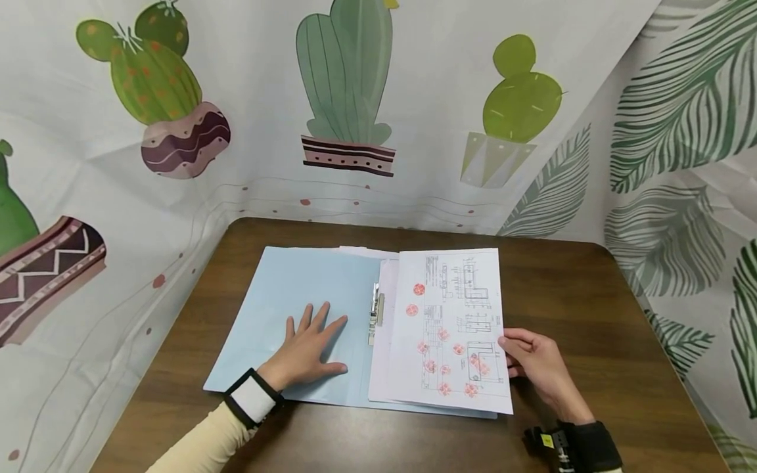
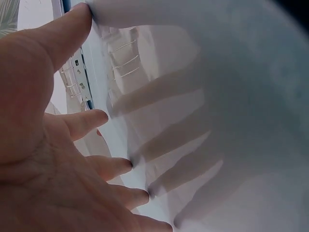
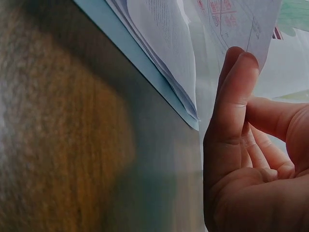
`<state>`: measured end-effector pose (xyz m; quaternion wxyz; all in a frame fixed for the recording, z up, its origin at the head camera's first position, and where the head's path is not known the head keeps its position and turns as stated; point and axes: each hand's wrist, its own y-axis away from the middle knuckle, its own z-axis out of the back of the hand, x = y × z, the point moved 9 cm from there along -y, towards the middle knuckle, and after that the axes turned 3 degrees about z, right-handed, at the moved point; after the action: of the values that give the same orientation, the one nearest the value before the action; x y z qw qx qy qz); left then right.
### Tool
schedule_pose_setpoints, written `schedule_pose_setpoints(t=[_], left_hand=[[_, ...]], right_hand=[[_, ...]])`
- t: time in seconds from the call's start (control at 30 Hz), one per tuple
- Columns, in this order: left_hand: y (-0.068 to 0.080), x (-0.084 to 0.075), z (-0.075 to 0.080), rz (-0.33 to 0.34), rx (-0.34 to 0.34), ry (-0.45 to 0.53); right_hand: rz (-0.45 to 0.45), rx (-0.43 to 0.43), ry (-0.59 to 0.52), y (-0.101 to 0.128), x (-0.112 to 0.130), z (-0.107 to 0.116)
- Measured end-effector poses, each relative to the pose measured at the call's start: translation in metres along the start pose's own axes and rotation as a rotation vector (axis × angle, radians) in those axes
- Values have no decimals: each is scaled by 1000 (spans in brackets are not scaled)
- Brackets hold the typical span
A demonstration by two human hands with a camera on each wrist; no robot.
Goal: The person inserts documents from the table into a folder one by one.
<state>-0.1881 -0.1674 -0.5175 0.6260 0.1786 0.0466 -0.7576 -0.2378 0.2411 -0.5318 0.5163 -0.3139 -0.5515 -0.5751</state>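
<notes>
A light blue folder [image 1: 319, 276] lies spread on the table with a metal ring clip [image 1: 376, 312] along its spine. My left hand [image 1: 310, 351] rests on the inside of the left cover, fingers spread; in the left wrist view the fingertips touch its glossy surface. On the right side is a stack of papers [image 3: 159, 34]. Its top sheet [image 1: 408, 341] carries line drawings and several red round stamps. My right hand [image 1: 535, 364] pinches that sheet's right edge between thumb and fingers, and in the right wrist view the pinched corner is raised above the stack.
The brown wooden table [image 1: 568, 289] reaches out on both sides of the folder. Behind it hangs a white cloth [image 1: 432, 85] printed with cacti and leaves. A strap with a white panel [image 1: 253, 399] is on the left wrist, a black strap [image 1: 588, 447] on the right.
</notes>
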Motion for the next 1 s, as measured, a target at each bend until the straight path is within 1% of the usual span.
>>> schedule_pose_setpoints(t=[0.4, 0.67, 1.0], left_hand=[[1, -1, -1, 10, 7, -4], [1, 0, -2, 14, 19, -12], [2, -1, -2, 10, 15, -7]], right_hand=[[3, 32, -34, -4, 1, -13], [-2, 46, -16, -5, -1, -20], [-17, 47, -3, -8, -4, -26]])
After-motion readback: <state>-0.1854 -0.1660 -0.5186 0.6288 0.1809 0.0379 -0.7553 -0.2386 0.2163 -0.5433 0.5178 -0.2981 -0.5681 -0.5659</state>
